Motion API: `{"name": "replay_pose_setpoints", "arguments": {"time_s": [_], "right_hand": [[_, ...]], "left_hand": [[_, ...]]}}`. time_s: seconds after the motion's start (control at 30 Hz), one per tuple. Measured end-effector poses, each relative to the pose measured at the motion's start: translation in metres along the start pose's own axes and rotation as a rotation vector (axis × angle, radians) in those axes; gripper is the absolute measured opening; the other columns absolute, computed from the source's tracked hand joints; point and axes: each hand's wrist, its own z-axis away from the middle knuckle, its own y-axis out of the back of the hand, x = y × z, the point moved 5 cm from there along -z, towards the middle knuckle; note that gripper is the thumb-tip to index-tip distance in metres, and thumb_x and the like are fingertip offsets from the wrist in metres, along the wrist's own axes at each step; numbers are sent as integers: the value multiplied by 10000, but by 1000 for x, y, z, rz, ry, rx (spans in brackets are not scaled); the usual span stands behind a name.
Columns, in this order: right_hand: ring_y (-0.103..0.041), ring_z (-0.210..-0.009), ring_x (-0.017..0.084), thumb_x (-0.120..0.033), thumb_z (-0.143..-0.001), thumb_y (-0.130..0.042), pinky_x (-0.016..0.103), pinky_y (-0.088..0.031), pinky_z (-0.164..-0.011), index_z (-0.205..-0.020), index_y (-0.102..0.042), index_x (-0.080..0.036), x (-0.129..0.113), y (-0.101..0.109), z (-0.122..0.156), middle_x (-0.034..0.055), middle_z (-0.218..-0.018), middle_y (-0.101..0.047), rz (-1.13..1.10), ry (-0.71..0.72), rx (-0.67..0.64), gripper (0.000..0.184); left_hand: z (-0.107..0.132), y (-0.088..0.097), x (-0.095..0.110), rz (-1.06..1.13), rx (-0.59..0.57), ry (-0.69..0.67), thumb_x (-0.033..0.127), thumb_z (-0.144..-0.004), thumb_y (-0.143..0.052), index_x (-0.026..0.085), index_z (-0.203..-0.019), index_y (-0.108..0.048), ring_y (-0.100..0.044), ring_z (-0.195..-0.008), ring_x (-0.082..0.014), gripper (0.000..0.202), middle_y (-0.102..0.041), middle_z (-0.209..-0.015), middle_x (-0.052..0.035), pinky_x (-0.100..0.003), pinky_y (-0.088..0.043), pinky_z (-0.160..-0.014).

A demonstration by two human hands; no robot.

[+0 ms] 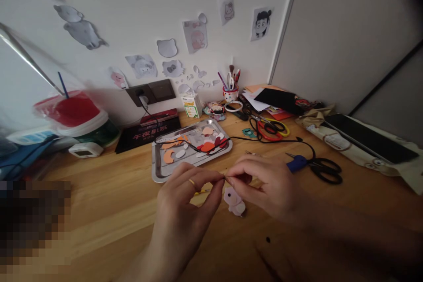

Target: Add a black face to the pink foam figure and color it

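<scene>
My left hand (185, 205) and my right hand (264, 187) meet fingertip to fingertip above the wooden desk (109, 211), each closed in a pinch on something too small to name. A gold ring sits on a finger of my left hand. Just below the pinch lies a small pale pink felt piece (234, 202), partly hidden by my right hand. Behind my hands stands a metal tray (158, 167) with several orange, red and white felt cut-outs.
Black scissors (325, 169) and a blue-handled tool (297, 163) lie to the right. A black cable (264, 139) crosses the tray. Yellow and red scissors (272, 128), a pen cup (230, 92), papers, a phone (366, 136) and a red-lidded container (74, 112) crowd the back.
</scene>
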Motion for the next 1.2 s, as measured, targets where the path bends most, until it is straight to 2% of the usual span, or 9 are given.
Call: {"name": "replay_pose_setpoints", "arguments": {"time_s": [0.3,0.57,0.7,0.8,0.87,1.0,1.2], "right_hand": [[-580,-683,113,-226,-834,-498,193,-406,-487,-835,-631,-183,5,-4,0,12,-765,-631,-98,-145,-68,140],[-561,-663,108,-220,-811,-527,187,-408,-501,-797,-631,-192,7,-3,0,1,-731,-618,-144,-179,-65,109],[-570,-689,117,-241,-827,-510,189,-418,-513,-783,-631,-195,12,-4,0,3,-739,-625,-242,-301,-105,136],[-544,-614,101,-245,-828,-508,195,-416,-506,-773,-622,-190,16,-7,1,-14,-681,-596,-367,-404,-137,138],[-524,-582,94,-262,-819,-523,200,-416,-503,-752,-613,-180,20,-9,1,-19,-657,-571,-454,-467,-141,139],[-533,-573,100,-330,-811,-545,219,-436,-524,-729,-603,-168,25,-14,2,-9,-644,-574,-600,-550,-160,190],[-530,-531,95,-365,-811,-552,212,-430,-491,-726,-619,-168,25,-18,2,-9,-597,-578,-648,-579,-181,225]], "left_hand": [[1,-2,-7,38,2,141,119,-749,-618,224,-756,-660,-556,-608,-116,114,-649,-679,36,-242,-451,-530],[0,-4,-9,15,-23,167,118,-751,-608,230,-735,-643,-558,-607,-106,119,-638,-681,47,-227,-448,-527],[1,-3,-11,4,-6,140,131,-772,-599,236,-767,-617,-566,-642,-104,106,-634,-715,52,-212,-448,-525],[4,0,-11,-50,51,135,125,-786,-579,221,-829,-582,-557,-680,-111,105,-615,-772,32,-228,-461,-561],[5,2,-7,-106,94,58,96,-774,-577,206,-825,-566,-550,-697,-119,123,-601,-779,20,-244,-464,-586],[4,1,8,-231,98,-175,64,-722,-642,205,-852,-597,-548,-729,-140,197,-632,-775,12,-277,-464,-643],[4,0,15,-361,128,-287,73,-696,-678,194,-840,-617,-540,-647,-144,198,-679,-740,6,-278,-470,-594]]}}
